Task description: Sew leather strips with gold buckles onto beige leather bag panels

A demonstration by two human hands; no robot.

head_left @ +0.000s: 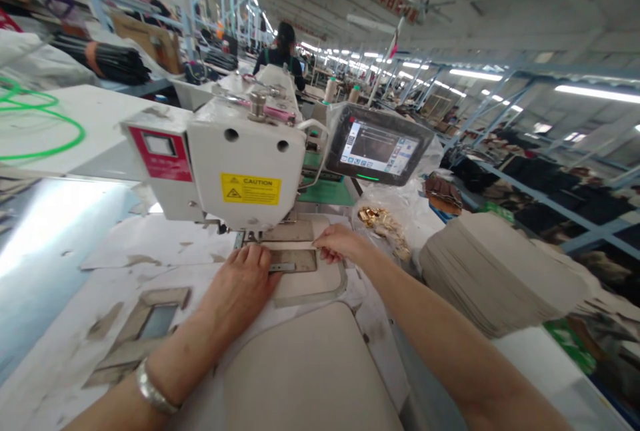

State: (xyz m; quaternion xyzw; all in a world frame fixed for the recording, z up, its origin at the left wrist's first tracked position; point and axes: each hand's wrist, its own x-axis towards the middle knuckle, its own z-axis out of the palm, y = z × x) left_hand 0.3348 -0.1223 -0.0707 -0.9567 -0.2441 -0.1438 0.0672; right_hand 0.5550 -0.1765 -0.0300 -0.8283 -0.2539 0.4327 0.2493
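Observation:
A white sewing machine head [245,164] with a yellow caution label stands over a metal clamp frame [295,263]. My left hand [246,278] lies at the left part of the frame, just below the needle area, its fingers bent and their tips partly hidden. On the right, my right hand [337,243] pinches the end of a pale strip [290,245] that runs leftward across the frame opening. Beneath the frame is a beige panel [330,278] with rounded corners. A larger beige panel [310,371] lies nearer to me.
A control screen [377,146] stands behind my right hand. A bag of gold-coloured metal parts [383,224] and a tall stack of beige panels [495,271] are at the right. An empty metal frame [143,328] lies left. A person [285,51] sits beyond the machine.

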